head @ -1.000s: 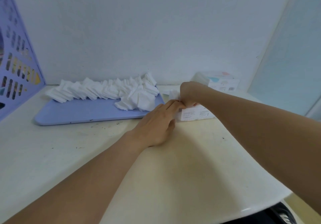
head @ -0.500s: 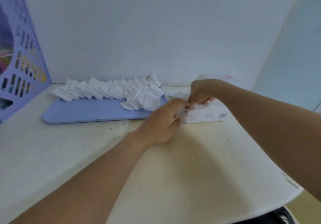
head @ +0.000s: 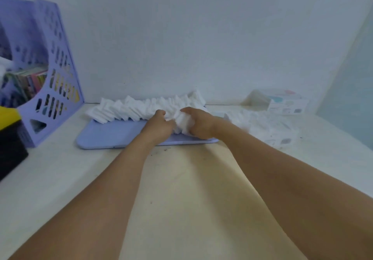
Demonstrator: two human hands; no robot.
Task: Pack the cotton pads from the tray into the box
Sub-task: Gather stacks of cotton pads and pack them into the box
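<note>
Purple file rack (head: 50,90) with books stands left on the pale surface (head: 181,199); a black block (head: 10,150) sits before it. White square cotton pads (head: 141,108) lie overlapped along the blue tray (head: 113,134). Left hand (head: 159,125) and right hand (head: 198,124) both grip a bunch there. Blurred box (head: 282,134) lies right.

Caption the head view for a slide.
Both hands, left hand and right hand, gather a bunch of cotton pads on the lilac tray.
</note>
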